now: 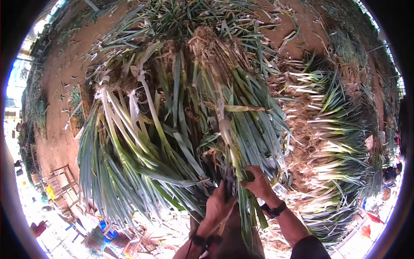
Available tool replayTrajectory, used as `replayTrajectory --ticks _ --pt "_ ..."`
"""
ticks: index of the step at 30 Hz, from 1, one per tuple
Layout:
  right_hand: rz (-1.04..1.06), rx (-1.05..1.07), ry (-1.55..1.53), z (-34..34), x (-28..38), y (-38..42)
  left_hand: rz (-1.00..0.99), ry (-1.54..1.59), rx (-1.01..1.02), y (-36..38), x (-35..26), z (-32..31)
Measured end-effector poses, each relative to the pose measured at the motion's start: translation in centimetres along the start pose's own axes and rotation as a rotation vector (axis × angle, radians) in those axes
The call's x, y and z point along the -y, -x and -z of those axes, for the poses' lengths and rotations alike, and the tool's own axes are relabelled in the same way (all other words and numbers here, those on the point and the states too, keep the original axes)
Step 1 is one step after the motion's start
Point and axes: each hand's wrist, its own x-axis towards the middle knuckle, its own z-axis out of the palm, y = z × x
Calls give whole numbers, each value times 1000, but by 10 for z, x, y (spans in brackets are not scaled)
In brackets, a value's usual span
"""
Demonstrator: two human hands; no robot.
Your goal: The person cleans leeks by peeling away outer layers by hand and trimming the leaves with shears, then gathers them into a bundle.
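Observation:
My right hand (259, 184) is closed around the green lower part of a large scallion (233, 156). The scallion's pale stem and roots point away from me, and its leaves hang below the hand. Just to the left, my left hand (217, 206) is curled close to the same stalk and smeared by motion. A dark, blurred streak rises from its fingers, and I cannot make out what it is. Beyond both hands lies a big heap of scallions (254, 116) with brown roots at the far end. Several whiter, cleaned-looking stems (129, 123) lie on the heap's left side.
A long row of scallions (327, 142) lies on the right, roots facing the heap. Loose leaves (194, 15) litter the brown ground (62, 86) at the far side. Wooden frames (64, 183) stand at the lower left. A blue object (108, 230) is near them.

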Motion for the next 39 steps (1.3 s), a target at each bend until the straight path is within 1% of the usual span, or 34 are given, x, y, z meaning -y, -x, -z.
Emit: replayTrajectory --ticks 1,4,5,8,10,11,12,13,14,15,17,18,19,21,22,25,26,29,30,31,32,33,34,35,36,37,38,39 --pt "9 2 24 1 0 -1 10 34 -9 -24 2 0" --pt "-6 -20 79 -1 -6 -6 -61 49 -101 -90 -7 10" --pt "-41 17 110 -2 -9 -9 -78 36 -134 -108 -13 16" --pt "-165 134 163 -1 -27 -22 172 90 13 -153 -16 32" --pt "-272 221 134 3 -39 -33 159 182 57 -147 -11 40" --pt "-247 215 87 4 -44 -33 154 224 81 -141 -9 44" --pt "-223 208 38 8 -42 -33 194 271 143 -120 -12 48" --pt "-200 199 -11 12 -42 -33 151 310 107 -91 -14 47" --pt "-155 156 13 6 -56 -33 106 350 73 -58 -15 45" --pt "-112 111 39 0 -71 -33 136 350 145 -26 -17 46" --pt "-9 20 333 13 -21 -21 176 377 277 37 -3 39" --pt "-39 44 390 15 -11 -20 177 356 273 61 2 31" --pt "-34 35 328 17 -5 -17 177 334 269 84 7 24" --pt "-20 16 205 17 6 -12 120 330 214 105 -1 28" --pt "-16 0 200 16 11 -9 132 288 208 104 -1 30" --pt "-319 127 -215 18 39 -13 20 284 165 59 4 49" --pt "-226 91 -181 19 60 -11 45 275 215 33 1 63" --pt "-37 81 -283 18 127 -2 60 253 174 -1 19 89" --pt "20 76 -357 15 151 2 -50 311 240 -1 32 97" --pt "80 113 -414 11 177 6 -62 291 214 6 34 112" --pt "231 117 -472 3 195 9 -77 268 191 17 31 132" --pt "272 134 -413 0 219 12 -91 244 171 27 30 150" --pt "314 149 -355 -3 242 16 -90 289 64 33 36 169" --pt "288 200 -504 -16 263 14 -86 333 -47 40 43 190" --pt "256 248 -652 -28 284 13 -55 459 -117 49 46 214" --pt "289 280 -660 -42 297 6 -25 588 -181 58 47 234" --pt "322 312 -669 -56 311 -2 -79 513 -387 63 49 248" --pt "434 287 -532 -75 322 -12 -129 431 -592 67 52 258"
